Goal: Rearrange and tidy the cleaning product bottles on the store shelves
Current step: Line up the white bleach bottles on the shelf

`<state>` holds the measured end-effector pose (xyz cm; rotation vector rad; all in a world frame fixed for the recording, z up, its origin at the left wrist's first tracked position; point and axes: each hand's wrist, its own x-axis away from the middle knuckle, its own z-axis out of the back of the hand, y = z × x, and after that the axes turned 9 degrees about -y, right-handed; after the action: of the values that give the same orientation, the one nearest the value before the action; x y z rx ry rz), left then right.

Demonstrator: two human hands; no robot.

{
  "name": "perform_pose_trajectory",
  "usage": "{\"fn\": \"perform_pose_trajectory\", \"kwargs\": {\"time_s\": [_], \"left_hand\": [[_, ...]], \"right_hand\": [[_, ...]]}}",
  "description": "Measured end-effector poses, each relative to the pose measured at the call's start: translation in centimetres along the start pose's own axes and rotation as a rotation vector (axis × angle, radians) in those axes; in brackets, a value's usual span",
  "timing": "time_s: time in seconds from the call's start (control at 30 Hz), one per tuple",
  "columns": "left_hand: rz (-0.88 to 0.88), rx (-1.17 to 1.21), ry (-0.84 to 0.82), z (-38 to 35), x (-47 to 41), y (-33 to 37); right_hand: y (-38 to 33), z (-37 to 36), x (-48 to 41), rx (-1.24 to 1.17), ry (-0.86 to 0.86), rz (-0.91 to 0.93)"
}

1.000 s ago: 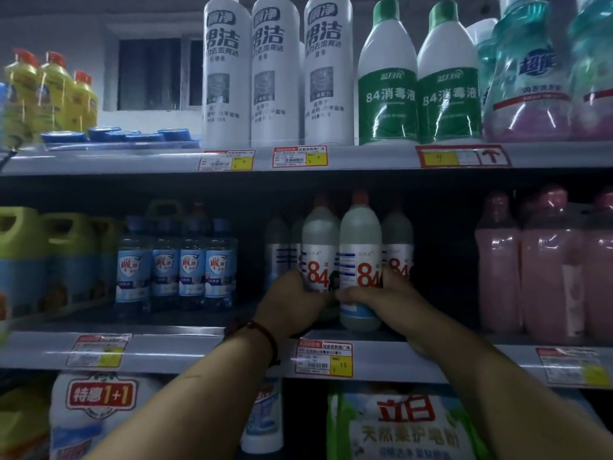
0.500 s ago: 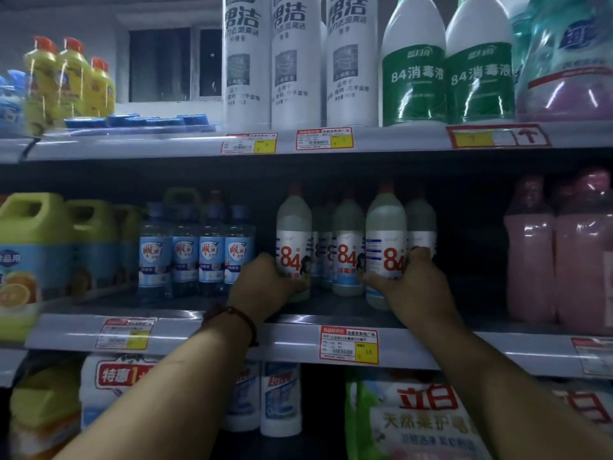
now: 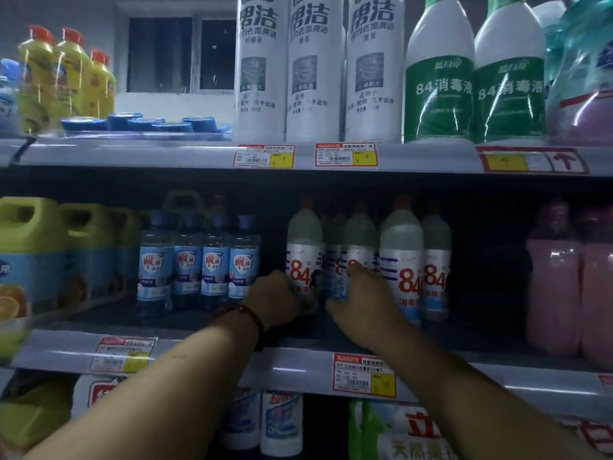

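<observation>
Near the front edge of the middle shelf (image 3: 298, 370), the left hand (image 3: 278, 300) still grips the leftmost 84 bottle (image 3: 303, 247), while the right hand (image 3: 363, 303) has shifted left off the front bottle (image 3: 401, 254) and now curls round the middle 84 bottle (image 3: 360, 240).

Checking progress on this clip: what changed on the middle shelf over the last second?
The left hand slid its white bottle leftward, away from the one the right hand held. The right hand let go of that front bottle and took hold of the middle bottle between them. The left hand keeps its grip; the blue bottles to the left stayed put.
</observation>
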<state>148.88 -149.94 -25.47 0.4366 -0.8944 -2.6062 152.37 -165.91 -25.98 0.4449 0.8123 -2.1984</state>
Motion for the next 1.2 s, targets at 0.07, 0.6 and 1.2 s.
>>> {"fn": "perform_pose_trajectory", "kwargs": {"time_s": [0.07,0.6,1.2], "left_hand": [[0.029,-0.037,-0.076,0.8,-0.6,1.0],[0.074,0.016,0.072,-1.1,-6.4,-0.4],[0.055,0.015,0.101,-0.9,-6.7,-0.9]], "right_hand": [[-1.0,-0.3,-1.0,0.006,0.044,-0.06],[0.8,-4.4,-5.2,0.077,0.319,-0.083],[1.7,-4.1,-5.4,0.028,0.267,-0.213]]}}
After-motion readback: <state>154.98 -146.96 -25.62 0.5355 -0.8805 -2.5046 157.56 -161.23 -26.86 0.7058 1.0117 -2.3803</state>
